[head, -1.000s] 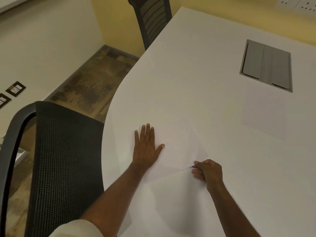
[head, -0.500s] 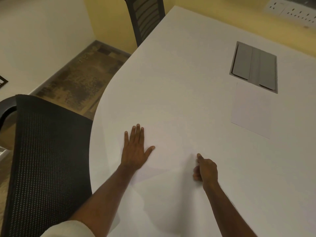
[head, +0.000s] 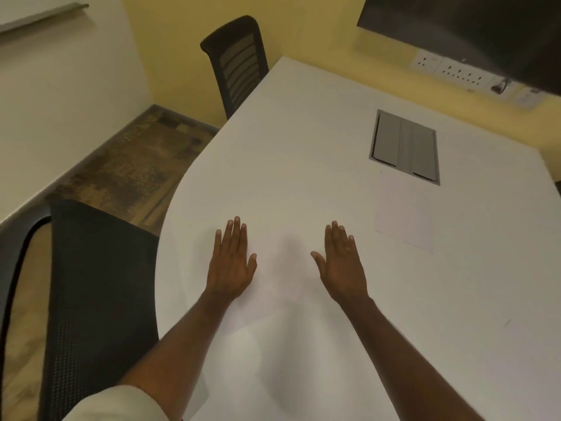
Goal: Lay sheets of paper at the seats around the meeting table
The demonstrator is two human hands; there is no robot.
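Both your hands lie flat, palms down, on the white desk (head: 318, 123), fingers extended and close together, thumbs angled inward toward each other. Left hand (head: 231, 267) sits near the curved desk edge; right hand (head: 343, 265) beside it, a gap of bare-looking surface between them. Neither grip closes on anything: fingers spread flat, nothing pinched or lifted. The sheet under your hands (head: 282, 287) is white on white and hard to trace; a faint edge shows running from below your left wrist toward the right, so the paper appears pressed flat beneath both palms, but its full outline cannot be told. A second sheet (head: 405, 212) lies flat farther out, to the right of your right hand and well apart from it, its far edge just beside the grey cable hatch (head: 405, 147) set into the desk. A black mesh chair (head: 88, 299) stands at the near left, its back just beside the desk edge by your left forearm. Another black chair (head: 238, 62) stands at the far left side of the desk, against the yellow wall. A dark screen (head: 470, 28) hangs at upper right above a row of wall sockets (head: 455, 72).
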